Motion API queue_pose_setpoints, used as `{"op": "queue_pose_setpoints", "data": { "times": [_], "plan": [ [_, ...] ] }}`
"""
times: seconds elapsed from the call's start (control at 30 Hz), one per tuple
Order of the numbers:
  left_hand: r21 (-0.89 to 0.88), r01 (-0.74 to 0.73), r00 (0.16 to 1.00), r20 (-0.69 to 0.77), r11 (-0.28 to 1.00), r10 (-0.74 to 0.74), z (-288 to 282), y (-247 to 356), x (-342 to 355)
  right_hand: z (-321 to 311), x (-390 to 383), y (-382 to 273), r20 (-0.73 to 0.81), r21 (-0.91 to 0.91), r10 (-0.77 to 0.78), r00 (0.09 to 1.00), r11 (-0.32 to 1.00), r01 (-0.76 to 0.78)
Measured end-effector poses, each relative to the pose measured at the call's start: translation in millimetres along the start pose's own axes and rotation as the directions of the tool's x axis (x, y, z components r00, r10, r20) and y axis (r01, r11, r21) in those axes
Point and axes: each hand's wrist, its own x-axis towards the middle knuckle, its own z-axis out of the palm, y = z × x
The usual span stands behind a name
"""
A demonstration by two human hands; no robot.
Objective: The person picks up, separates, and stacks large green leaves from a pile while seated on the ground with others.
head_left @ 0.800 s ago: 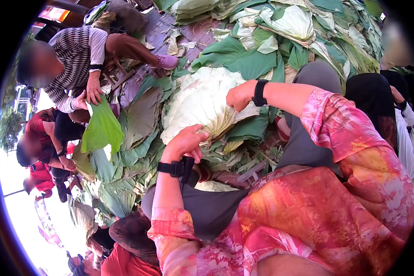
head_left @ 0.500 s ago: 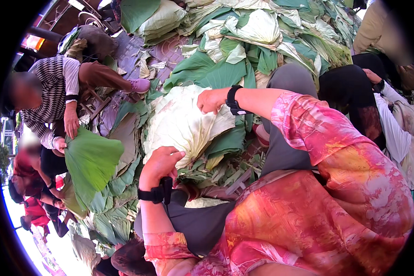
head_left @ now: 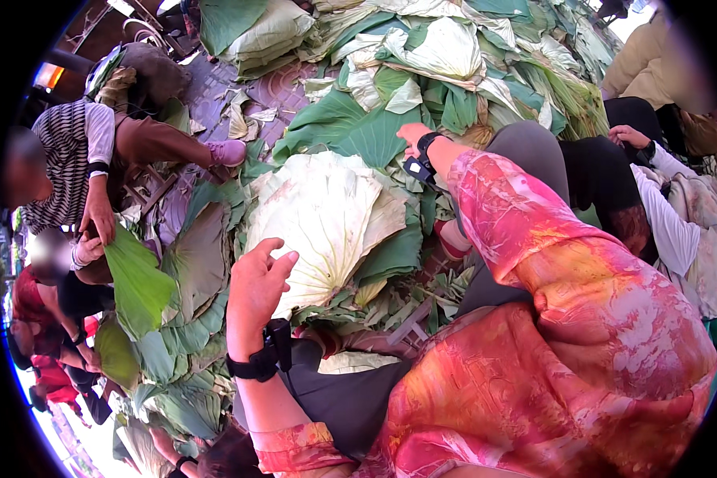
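Note:
A pile of large lotus leaves lies before me, a pale cream leaf [head_left: 315, 211] spread on top with its veins fanning out. My left hand [head_left: 256, 283] is raised at this leaf's near left edge, thumb and fingers apart, holding nothing. Beyond the pale leaf, my right hand [head_left: 415, 138] reaches over the edge of a dark green lotus leaf [head_left: 374, 137]. Its fingers look stretched out, with nothing seen in them; whether they touch the leaf I cannot tell. Dark straps with small devices circle both my wrists.
At the left a seated person in a striped top holds a bright green leaf [head_left: 138, 279]. A big heap of dried leaves [head_left: 446, 52] covers the far side. A small stool [head_left: 413, 325] stands near my knees. Another person sits close at the right.
My right hand has left the pale leaf and moved away and to the right, over the green leaves. My left hand has lifted and opened. The person at left has shifted the green leaf.

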Motion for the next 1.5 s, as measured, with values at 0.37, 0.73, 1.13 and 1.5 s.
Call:
{"op": "queue_pose_setpoints", "data": {
  "times": [0.37, 0.73, 1.13, 1.5],
  "plan": [
    [0.026, -0.042, 0.998, -0.045, 0.999, 0.043, -5.0, 4.0, -0.7, 34.8, 14.8, 32.9, -0.058, 0.446, 0.129, 0.99, 0.89, -0.09],
    [0.091, -0.174, 0.97, -0.154, 0.98, 0.187, -6.9, -2.1, 13.1, 28.5, -33.3, -97.9, -0.211, 0.113, -0.801, 0.561, 0.55, 0.828],
    [-0.214, -0.435, 0.838, -0.453, 0.875, 0.306, 40.5, -0.7, 63.6, 97.0, -296.6, -75.3, 0.683, -0.002, -0.729, -0.046, -0.065, 0.998],
    [-0.963, -0.266, 0.964, -0.266, 0.052, 0.005, -28.0, -34.0, 28.2, 86.3, -274.1, -85.2, 0.529, 0.088, -0.776, 0.343, 0.452, 0.888]
  ]
}}
